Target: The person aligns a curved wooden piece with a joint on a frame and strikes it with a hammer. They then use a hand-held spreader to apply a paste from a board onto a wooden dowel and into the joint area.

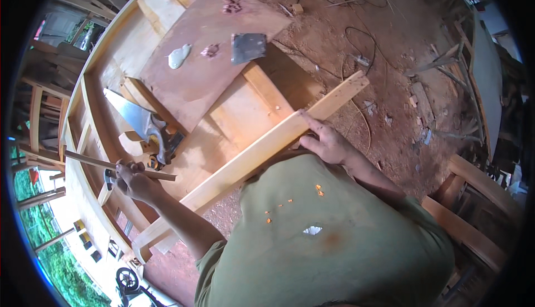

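Left hand (131, 181)'s curled round a thin brown wooden strip (86, 158) over the big pale wooden frame (93, 106); right hand (329, 144)'s partly open, resting on its long near rail (245, 159). Frame looks mostly assembled, strip unfixed; can't tell what else remains.

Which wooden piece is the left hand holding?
The thin, short stick; the longer, wider plank is the one the right hand touches.
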The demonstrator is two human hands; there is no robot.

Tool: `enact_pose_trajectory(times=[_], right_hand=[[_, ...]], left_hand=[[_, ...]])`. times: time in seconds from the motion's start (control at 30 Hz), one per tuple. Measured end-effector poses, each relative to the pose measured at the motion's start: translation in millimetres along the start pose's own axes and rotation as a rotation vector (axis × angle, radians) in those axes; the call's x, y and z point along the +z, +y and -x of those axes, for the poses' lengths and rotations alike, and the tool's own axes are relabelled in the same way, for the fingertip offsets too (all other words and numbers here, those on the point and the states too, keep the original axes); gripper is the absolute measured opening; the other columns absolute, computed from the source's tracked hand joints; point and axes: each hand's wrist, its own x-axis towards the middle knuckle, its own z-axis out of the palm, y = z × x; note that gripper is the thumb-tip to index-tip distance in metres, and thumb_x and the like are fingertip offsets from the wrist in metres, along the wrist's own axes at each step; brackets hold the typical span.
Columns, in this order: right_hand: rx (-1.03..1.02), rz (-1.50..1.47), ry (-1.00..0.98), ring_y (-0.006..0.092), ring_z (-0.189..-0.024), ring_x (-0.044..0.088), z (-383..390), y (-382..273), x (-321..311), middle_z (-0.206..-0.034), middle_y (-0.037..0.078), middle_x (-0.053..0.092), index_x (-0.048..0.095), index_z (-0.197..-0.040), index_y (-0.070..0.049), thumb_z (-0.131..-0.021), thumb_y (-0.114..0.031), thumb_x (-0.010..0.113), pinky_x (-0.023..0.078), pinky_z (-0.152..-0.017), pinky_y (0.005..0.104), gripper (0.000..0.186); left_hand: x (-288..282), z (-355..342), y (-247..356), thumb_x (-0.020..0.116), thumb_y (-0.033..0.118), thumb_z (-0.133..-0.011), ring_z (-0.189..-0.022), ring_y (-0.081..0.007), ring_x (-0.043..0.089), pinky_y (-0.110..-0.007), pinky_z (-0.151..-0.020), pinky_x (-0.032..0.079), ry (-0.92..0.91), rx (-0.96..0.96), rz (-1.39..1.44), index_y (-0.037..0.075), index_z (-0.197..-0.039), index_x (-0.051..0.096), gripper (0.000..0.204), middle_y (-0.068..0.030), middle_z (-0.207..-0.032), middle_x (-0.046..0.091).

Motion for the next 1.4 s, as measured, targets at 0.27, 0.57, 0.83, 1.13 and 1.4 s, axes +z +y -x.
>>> enact_pose_trajectory(times=[0.27,0.57,0.83,1.13,1.4], right_hand=[[-0.39,0.31,0.037,0.0328,-0.121,0.063,-24.8,35.9,-73.4,-0.121,0.015,0.071,0.069,-0.121,-0.006,-0.096,-0.018,0.061,0.044,-0.107,0.044,0.029],[-0.155,0.957,0.466,0.0315,-0.104,0.064,-54.8,126.3,-223.5,-0.11,0.016,0.069,0.059,-0.134,0.0,-0.097,-0.022,0.061,0.048,-0.092,0.0447,0.043],[-0.016,-0.221,-0.654,0.021,-0.109,0.065,-133.9,36.6,-116.6,-0.124,0.013,0.068,0.061,-0.133,0.003,-0.105,-0.02,0.051,0.053,-0.096,0.0348,0.037],[0.099,-0.369,-0.747,0.0234,-0.116,0.062,-177.1,35.3,-6.5,-0.122,0.014,0.066,0.06,-0.127,0.005,-0.104,-0.018,0.052,0.047,-0.104,0.0359,0.033],[-0.474,0.174,-0.903,0.0268,-0.12,0.059,-100.2,23.7,-71.7,-0.122,0.02,0.065,0.056,-0.131,0.008,-0.096,-0.01,0.06,0.045,-0.106,0.0397,0.04]], left_hand=[[69.5,88.6,11.2,0.054,0.019,-0.104,-0.057,-0.0102,0.054,-0.023,-0.049,0.042,-0.226,0.037,0.008,-0.002,-0.103,0.066,0.023,-0.0049,-0.074,0.059],[60.4,133.2,25.3,0.061,0.013,-0.101,-0.057,-0.0067,0.052,-0.023,-0.049,0.038,-0.449,0.037,-0.341,-0.001,-0.1,0.066,0.015,-0.0032,-0.078,0.062],[67.8,173.2,13.4,0.061,0.008,-0.094,-0.074,-0.0291,0.06,-0.038,-0.069,0.048,-0.809,0.081,-0.915,-0.004,-0.092,0.063,0.012,-0.0157,-0.084,0.062],[39.9,224.6,22.6,0.065,0.003,-0.09,-0.081,-0.0373,0.062,-0.042,-0.072,0.05,-0.625,0.241,-0.799,-0.005,-0.082,0.058,0.014,-0.0181,-0.093,0.063],[0.3,251.6,7.7,0.065,0.01,-0.096,-0.065,-0.0224,0.06,-0.036,-0.059,0.047,-0.163,0.141,-0.687,-0.004,-0.084,0.06,0.019,-0.0123,-0.088,0.066]])
